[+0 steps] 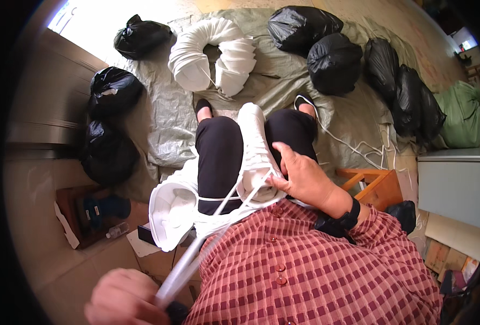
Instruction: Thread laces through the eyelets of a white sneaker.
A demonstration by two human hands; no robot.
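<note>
A long stack of nested white moulded shells (pixel 257 132) lies between my thighs, its open end toward my body. White cord (pixel 218 222) runs from that end down to the lower left in taut strands. My left hand (pixel 125 298), smeared by motion, is closed on the cord at the lower left. My right hand (pixel 307 176) rests against the right side of the stack's near end. Its fingers are apart, and one fingertip touches the cord by the rim. Another stack of white shells (pixel 174 208) hangs beside my left thigh, with cord across its top.
A curved bundle of white shells (pixel 213 54) lies ahead on the grey-green sheet (pixel 172 130). Black bags (pixel 334 64) ring it on both sides. Loose white cord (pixel 353 146) trails across the sheet at right. A wooden stool (pixel 378 187) stands at my right, near a pale cabinet (pixel 456 181).
</note>
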